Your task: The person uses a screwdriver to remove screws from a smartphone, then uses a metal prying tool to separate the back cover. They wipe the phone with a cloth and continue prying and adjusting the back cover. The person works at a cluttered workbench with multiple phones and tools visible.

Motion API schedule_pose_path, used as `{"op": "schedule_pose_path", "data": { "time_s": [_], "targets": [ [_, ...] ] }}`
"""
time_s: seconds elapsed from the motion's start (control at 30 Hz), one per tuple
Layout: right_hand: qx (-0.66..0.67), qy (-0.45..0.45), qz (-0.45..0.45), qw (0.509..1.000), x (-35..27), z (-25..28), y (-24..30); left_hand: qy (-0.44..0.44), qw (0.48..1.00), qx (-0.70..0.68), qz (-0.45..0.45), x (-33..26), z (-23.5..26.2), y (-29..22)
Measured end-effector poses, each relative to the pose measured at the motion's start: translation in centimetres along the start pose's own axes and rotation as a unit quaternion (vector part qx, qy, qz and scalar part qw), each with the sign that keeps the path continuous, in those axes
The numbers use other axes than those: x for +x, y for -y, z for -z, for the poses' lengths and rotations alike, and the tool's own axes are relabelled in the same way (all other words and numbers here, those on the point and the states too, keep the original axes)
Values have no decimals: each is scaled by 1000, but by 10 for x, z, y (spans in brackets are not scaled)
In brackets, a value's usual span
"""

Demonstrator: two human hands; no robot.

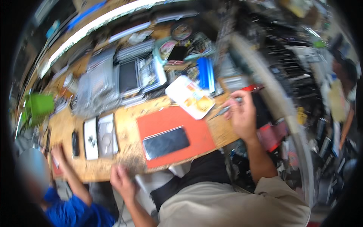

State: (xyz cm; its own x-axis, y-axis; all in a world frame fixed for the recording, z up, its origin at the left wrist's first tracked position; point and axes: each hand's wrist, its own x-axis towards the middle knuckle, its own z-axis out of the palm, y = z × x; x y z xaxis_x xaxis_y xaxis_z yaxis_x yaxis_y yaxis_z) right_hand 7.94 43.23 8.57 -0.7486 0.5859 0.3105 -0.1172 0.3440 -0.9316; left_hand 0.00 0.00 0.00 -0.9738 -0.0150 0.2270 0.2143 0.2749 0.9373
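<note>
A phone [166,142] with a dark, glossy screen face up lies on the orange-red mat [204,133] in front of me. Above the table's right part, my right hand [241,113] is closed around a small screwdriver [222,111], a slim grey tool whose thin tip points left toward a white tray [182,90]. The tray overlaps the mat's far edge and has yellowish and orange patches in it. My left hand [121,181] is at the table's front edge, left of the mat, its fingers curled; nothing shows in them, though they are slightly blurred.
Left of the mat lie an open flat box [90,138] and a dark slim object [75,144]. Stacked plastic-wrapped packs [94,89], a blue upright object [205,75] and a green bin [39,108] line the back and left. A person in blue [77,208] sits at left.
</note>
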Motion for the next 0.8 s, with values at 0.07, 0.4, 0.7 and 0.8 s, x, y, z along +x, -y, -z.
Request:
{"op": "schedule_pose_path", "data": {
  "time_s": [0.07,0.4,0.7,0.8],
  "targets": [
    [18,31,23,999,-9,-10,-1,14,994,85,-70,11,-23,-28],
    [-38,119,41,991,-46,-27,-30,395,825,311,-259,52,-116,-79],
    [203,64,-82,974,-64,-37,-61,399,861,220,-228,57,-129,-63],
    [261,46,-136,955,-67,-45,-63,401,851,242,-239,55,-133,-63]
  ]
}}
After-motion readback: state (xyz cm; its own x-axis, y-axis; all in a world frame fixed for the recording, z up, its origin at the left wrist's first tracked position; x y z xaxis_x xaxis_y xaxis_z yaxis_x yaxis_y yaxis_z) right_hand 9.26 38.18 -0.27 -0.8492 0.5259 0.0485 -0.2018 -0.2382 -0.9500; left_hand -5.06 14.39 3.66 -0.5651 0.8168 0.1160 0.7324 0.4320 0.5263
